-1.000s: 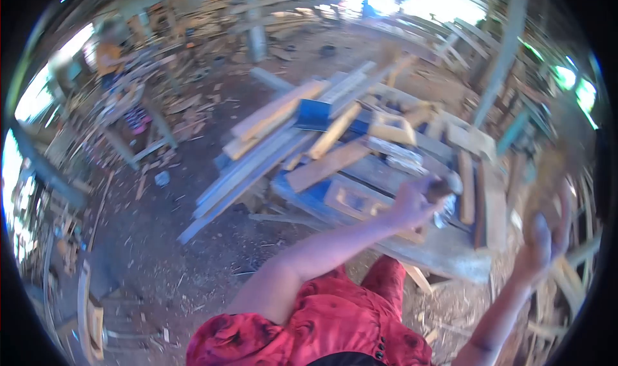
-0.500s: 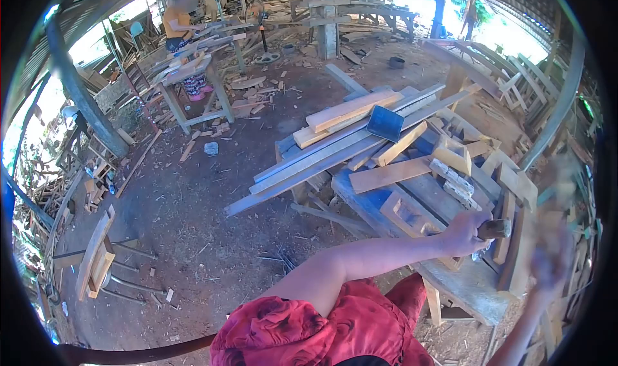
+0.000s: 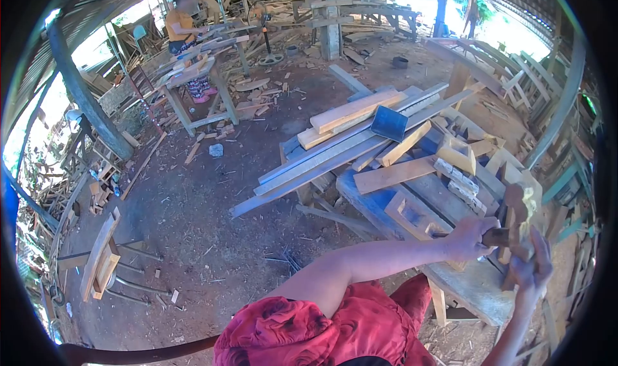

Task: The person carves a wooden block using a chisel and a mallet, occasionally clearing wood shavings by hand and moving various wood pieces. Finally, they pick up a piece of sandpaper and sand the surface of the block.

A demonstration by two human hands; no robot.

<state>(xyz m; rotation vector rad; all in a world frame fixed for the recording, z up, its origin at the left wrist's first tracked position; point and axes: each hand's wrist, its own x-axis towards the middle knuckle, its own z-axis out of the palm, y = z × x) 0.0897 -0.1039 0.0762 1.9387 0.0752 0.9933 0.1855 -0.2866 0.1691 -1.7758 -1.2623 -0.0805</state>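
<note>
My left hand point(image 3: 473, 238) is wrapped round the wooden handle of a chisel point(image 3: 496, 237), whose dark blade points left toward a notched wooden block point(image 3: 412, 217) on the workbench point(image 3: 473, 293). Close by on the right, my right hand point(image 3: 533, 268) grips a brown wooden mallet point(image 3: 515, 205). The mallet's head overlaps the butt of the chisel handle in this view. Just beyond my left hand lie a whitish, rough strip of wood point(image 3: 465, 189) and a second hollowed block point(image 3: 456, 154).
Long planks point(image 3: 322, 166) stick out leftward over the bench, with a blue square tray point(image 3: 388, 123) on them. A stool-like piece with curved legs point(image 3: 103, 256) stands at left. Farther back, a person point(image 3: 180, 28) stands behind another table point(image 3: 193, 70). Posts and wood heaps surround the yard.
My right hand, blurred and farther right before, has swung in leftward with the mallet to the chisel's handle. My left hand keeps its hold. The whole view has shifted slightly.
</note>
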